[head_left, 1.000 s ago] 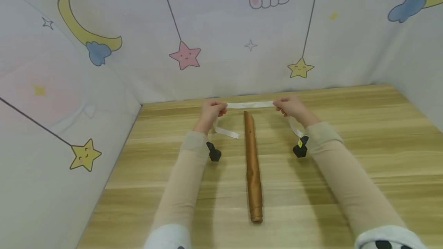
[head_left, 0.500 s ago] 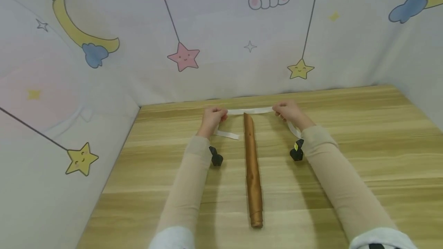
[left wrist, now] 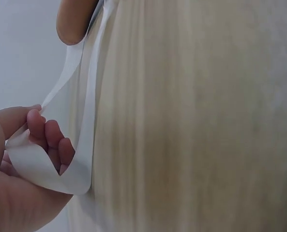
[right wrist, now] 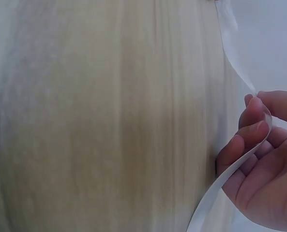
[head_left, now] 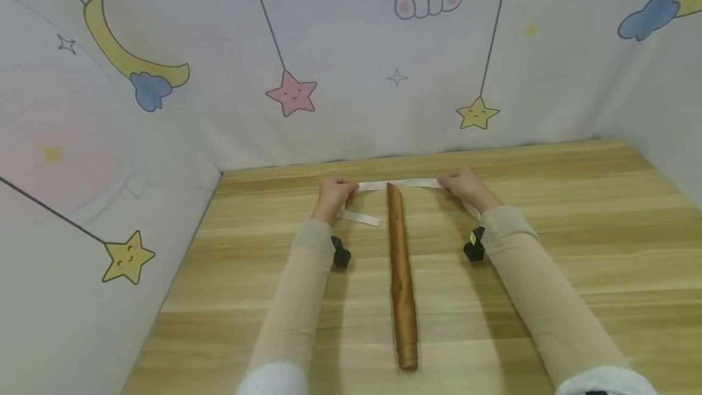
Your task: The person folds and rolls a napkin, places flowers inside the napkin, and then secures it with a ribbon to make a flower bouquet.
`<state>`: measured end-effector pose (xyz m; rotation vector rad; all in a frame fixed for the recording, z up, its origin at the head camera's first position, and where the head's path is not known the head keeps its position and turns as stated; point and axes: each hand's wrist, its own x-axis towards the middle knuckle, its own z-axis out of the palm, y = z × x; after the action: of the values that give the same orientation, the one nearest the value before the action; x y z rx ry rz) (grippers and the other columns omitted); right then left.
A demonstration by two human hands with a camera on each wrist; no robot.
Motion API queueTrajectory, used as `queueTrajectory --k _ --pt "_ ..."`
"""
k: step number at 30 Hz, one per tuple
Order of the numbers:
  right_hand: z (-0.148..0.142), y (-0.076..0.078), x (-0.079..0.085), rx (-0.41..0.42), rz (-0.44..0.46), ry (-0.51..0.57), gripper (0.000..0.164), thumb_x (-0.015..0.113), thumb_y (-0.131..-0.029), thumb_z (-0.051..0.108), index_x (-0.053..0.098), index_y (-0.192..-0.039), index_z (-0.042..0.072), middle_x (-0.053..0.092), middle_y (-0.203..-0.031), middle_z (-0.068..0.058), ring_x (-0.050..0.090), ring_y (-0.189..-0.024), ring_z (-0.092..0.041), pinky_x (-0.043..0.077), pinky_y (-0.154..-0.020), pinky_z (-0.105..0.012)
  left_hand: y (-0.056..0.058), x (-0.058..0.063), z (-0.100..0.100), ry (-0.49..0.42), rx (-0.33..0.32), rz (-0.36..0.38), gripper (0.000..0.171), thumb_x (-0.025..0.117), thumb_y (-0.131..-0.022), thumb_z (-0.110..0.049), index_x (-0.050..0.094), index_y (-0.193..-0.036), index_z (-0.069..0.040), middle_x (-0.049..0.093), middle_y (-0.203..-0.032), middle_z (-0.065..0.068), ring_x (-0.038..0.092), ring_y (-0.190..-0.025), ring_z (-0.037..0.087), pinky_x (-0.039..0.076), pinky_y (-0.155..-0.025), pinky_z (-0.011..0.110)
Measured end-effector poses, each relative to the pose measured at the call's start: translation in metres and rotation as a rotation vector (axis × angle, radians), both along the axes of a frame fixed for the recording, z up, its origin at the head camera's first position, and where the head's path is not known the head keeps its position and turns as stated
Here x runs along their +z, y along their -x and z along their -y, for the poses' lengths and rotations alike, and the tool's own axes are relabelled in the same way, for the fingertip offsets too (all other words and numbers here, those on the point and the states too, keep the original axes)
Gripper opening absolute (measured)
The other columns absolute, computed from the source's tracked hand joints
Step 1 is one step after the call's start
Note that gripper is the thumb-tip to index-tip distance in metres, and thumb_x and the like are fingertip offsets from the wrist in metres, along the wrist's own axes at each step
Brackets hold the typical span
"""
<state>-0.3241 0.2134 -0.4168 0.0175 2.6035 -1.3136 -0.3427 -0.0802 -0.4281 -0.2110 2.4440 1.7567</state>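
Note:
A white ribbon (head_left: 417, 183) runs crosswise between both hands near the table's back edge, by the far end of a long brown roll (head_left: 403, 279). My left hand (head_left: 333, 195) pinches the ribbon between thumb and fingertips; its loose tail (head_left: 360, 218) lies on the table left of the roll. In the left wrist view the ribbon (left wrist: 34, 166) loops below the fingers. My right hand (head_left: 467, 186) pinches the ribbon's other side, and in the right wrist view the ribbon (right wrist: 208, 203) trails down past the palm. The roll appears smooth, shiny and wrapped round itself.
The wood-grain table (head_left: 230, 297) meets a white printed cloth wall (head_left: 351, 120) at the back and the left. Black wrist-worn devices, one on the left (head_left: 341, 253) and one on the right (head_left: 474, 247), hang under the sleeves.
Both hands have come slightly nearer and lower with the ribbon, which now sits level with the roll's far end instead of beyond it. The roll stays in place on the table.

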Motion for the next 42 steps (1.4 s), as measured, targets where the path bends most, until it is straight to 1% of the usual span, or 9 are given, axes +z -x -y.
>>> queueTrajectory --k 4,7,12,15,18,23,30,35,42 --pt "-0.002 0.001 -0.001 -0.011 0.017 -0.008 0.036 0.045 -0.092 0.026 0.047 -0.063 0.005 0.035 -0.047 0.005 0.035 -0.045 -0.012 0.034 -0.046 -0.025 0.002 0.001 0.0 0.066 0.003 0.006 0.013 0.063 -0.082 -0.017 0.064 -0.082 -0.004 0.062 -0.073 0.006 0.053 -0.063 0.015 0.044 -0.059 0.025" --pt "-0.003 0.001 0.0 -0.015 0.018 -0.038 0.036 0.045 -0.092 0.026 0.048 -0.063 0.005 0.035 -0.047 0.005 0.035 -0.046 -0.012 0.034 -0.047 -0.026 0.002 0.001 0.001 0.149 0.005 -0.002 0.012 0.062 -0.081 -0.017 0.065 -0.082 -0.006 0.063 -0.075 0.006 0.052 -0.064 0.015 0.043 -0.059 0.025" --pt "-0.001 0.002 -0.001 -0.04 0.042 -0.058 0.034 0.046 -0.091 0.025 0.051 -0.066 0.003 0.038 -0.048 0.005 0.037 -0.047 -0.012 0.036 -0.049 -0.025 0.004 0.0 0.002 0.306 0.004 -0.034 0.013 0.061 -0.079 -0.017 0.064 -0.073 -0.006 0.059 -0.07 0.003 0.048 -0.063 0.014 0.039 -0.057 0.024" --pt "0.001 0.002 -0.002 -0.059 0.04 -0.081 0.032 0.047 -0.09 0.025 0.055 -0.071 0.002 0.043 -0.055 0.003 0.039 -0.051 -0.012 0.038 -0.051 -0.025 0.004 -0.001 0.002 0.359 0.014 -0.05 0.014 0.061 -0.078 -0.017 0.063 -0.069 -0.007 0.058 -0.069 0.002 0.047 -0.063 0.014 0.038 -0.057 0.024" --pt "0.003 0.003 -0.003 -0.076 0.048 -0.093 0.031 0.047 -0.089 0.025 0.056 -0.072 0.001 0.044 -0.057 0.003 0.04 -0.052 -0.012 0.038 -0.052 -0.025 0.005 -0.002 0.001 0.378 0.024 -0.049 0.015 0.061 -0.078 -0.017 0.063 -0.067 -0.007 0.058 -0.068 0.002 0.047 -0.061 0.014 0.038 -0.055 0.024" --pt "0.002 0.005 -0.006 -0.085 0.065 -0.094 0.03 0.047 -0.088 0.025 0.05 -0.065 0.006 0.039 -0.05 0.005 0.035 -0.048 -0.012 0.034 -0.049 -0.026 0.006 -0.003 0.0 0.389 0.034 -0.017 0.014 0.06 -0.079 -0.018 0.065 -0.072 -0.007 0.059 -0.072 0.003 0.047 -0.06 0.014 0.038 -0.054 0.024" --pt "-0.002 0.011 -0.007 -0.058 0.013 -0.217 0.033 0.046 -0.088 0.026 0.053 -0.063 0.006 0.046 -0.054 0.002 0.038 -0.048 -0.011 0.035 -0.047 -0.024 0.01 -0.004 -0.004 0.407 0.045 -0.004 0.014 0.06 -0.078 -0.018 0.064 -0.071 -0.007 0.061 -0.075 0.004 0.048 -0.061 0.014 0.039 -0.054 0.025" --pt "-0.002 0.008 -0.006 -0.025 -0.012 -0.26 0.037 0.047 -0.087 0.024 0.045 -0.052 0.012 0.038 -0.044 0.005 0.036 -0.043 -0.01 0.035 -0.044 -0.024 0.007 -0.004 -0.001 0.46 0.024 -0.027 0.015 0.062 -0.078 -0.019 0.065 -0.077 -0.005 0.063 -0.085 0.007 0.05 -0.068 0.016 0.042 -0.06 0.028" --pt "-0.004 0.001 -0.005 0.005 -0.034 -0.242 0.035 0.051 -0.085 0.022 0.041 -0.053 0.012 0.036 -0.046 0.005 0.034 -0.044 -0.01 0.032 -0.044 -0.024 0.005 -0.002 0.002 0.432 0.016 -0.017 0.016 0.065 -0.076 -0.014 0.06 -0.063 -0.005 0.057 -0.068 0.004 0.048 -0.06 0.017 0.043 -0.057 0.029"
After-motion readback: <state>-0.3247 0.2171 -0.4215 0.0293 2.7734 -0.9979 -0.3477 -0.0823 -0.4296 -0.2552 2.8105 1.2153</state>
